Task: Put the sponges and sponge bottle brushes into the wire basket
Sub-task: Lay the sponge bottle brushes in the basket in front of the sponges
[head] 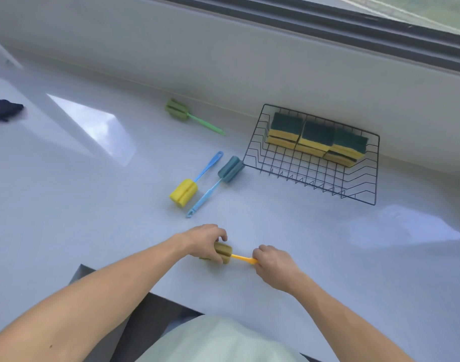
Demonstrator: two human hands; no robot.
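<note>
Near the counter's front edge, my left hand (pixel 206 240) grips the olive sponge head of a bottle brush (pixel 223 253), and my right hand (pixel 272 259) holds its orange handle. A black wire basket (pixel 296 169) stands at the right by the wall, with several yellow-and-green sponges (pixel 317 139) stacked along its back. Three more brushes lie on the counter: a green one (pixel 179 111) by the wall, a yellow-headed one with a blue handle (pixel 184 195), and a teal-headed one with a light blue handle (pixel 230 168) just left of the basket.
The white counter (pixel 93 218) runs to a low wall under a window sill at the back. A dark cloth (pixel 3 109) lies at the far left. A dark gap (pixel 145 317) shows below the counter's front edge, next to my light clothing.
</note>
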